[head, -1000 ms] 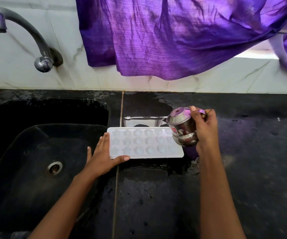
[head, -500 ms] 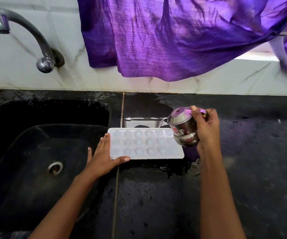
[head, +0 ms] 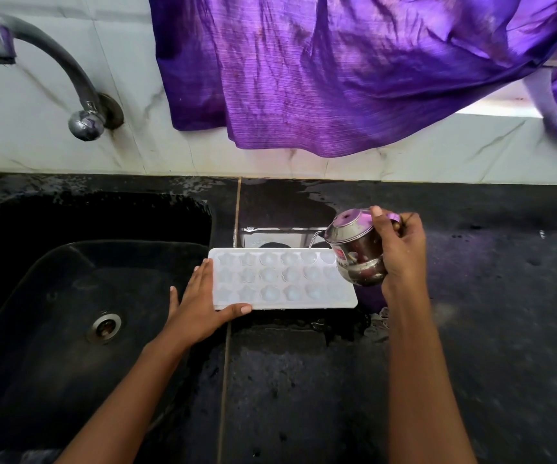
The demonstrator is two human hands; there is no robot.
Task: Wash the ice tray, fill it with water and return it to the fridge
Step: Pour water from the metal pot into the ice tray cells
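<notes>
A white ice tray [head: 280, 279] with several star-shaped cells lies flat on the black counter, just right of the sink. My left hand [head: 200, 306] rests against its left end, fingers straight along the edge and thumb under the front rim. My right hand [head: 401, 252] grips a small steel pot [head: 354, 249] by its handle, tilted over the tray's right end. A thin stream of water runs from its spout into a far-right cell.
The black sink [head: 79, 296] with its drain [head: 104, 326] lies to the left, under a grey wall tap [head: 46, 68]. Purple cloth [head: 337, 68] hangs over the tiled wall. A shiny metal object [head: 270, 234] sits behind the tray. The wet black counter [head: 488, 313] stretches right.
Hands, tray and pot keep nearly the same places; the pot stays tilted over the tray's right end.
</notes>
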